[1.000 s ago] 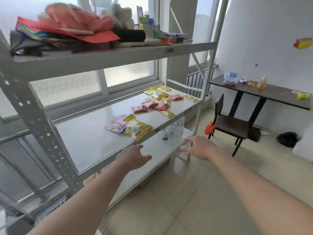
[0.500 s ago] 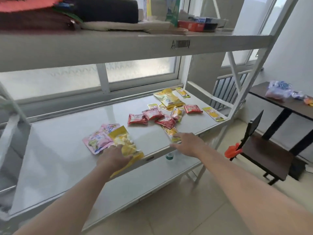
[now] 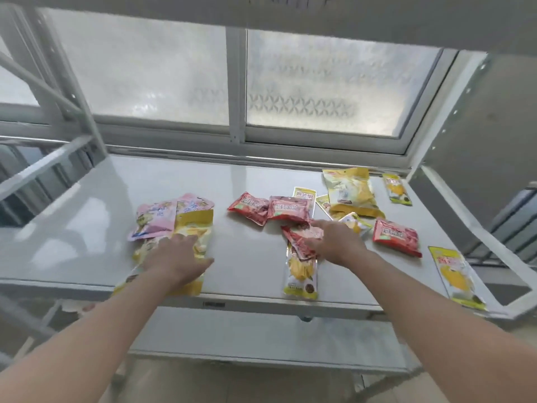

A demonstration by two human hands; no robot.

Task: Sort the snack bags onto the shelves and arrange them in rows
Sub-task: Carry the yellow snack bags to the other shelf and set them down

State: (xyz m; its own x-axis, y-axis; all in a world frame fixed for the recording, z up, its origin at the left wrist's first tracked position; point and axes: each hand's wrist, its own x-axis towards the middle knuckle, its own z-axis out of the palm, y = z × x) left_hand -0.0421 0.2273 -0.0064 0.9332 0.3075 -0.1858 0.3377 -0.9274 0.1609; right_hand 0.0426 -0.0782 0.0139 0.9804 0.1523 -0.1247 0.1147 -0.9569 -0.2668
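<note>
Snack bags lie scattered on the grey metal shelf [image 3: 87, 228]. At the left, two pink bags [image 3: 157, 219] overlap a large yellow bag [image 3: 194, 225]; my left hand [image 3: 180, 260] rests flat on that yellow bag with fingers spread. Two red bags [image 3: 250, 207] [image 3: 289, 209] lie in the middle and a third [image 3: 396, 237] to the right. My right hand [image 3: 334, 242] pinches another red bag [image 3: 302, 238], which lies over a long yellow bag [image 3: 302, 277] at the front edge. More yellow bags sit at the back right [image 3: 348, 190] [image 3: 396, 189] and far right [image 3: 456, 274].
The upper shelf's edge [image 3: 261, 13] hangs low overhead. A frosted window [image 3: 174, 77] runs behind the shelf. Rack posts stand at the right [image 3: 436, 112] and left [image 3: 87, 117], with a brace [image 3: 43, 167] on the left. A lower shelf [image 3: 261, 335] sits beneath.
The view has moved in close and square to the shelf. My left hand stays on the large yellow bag; my right hand has moved from the long yellow bag up onto a red bag.
</note>
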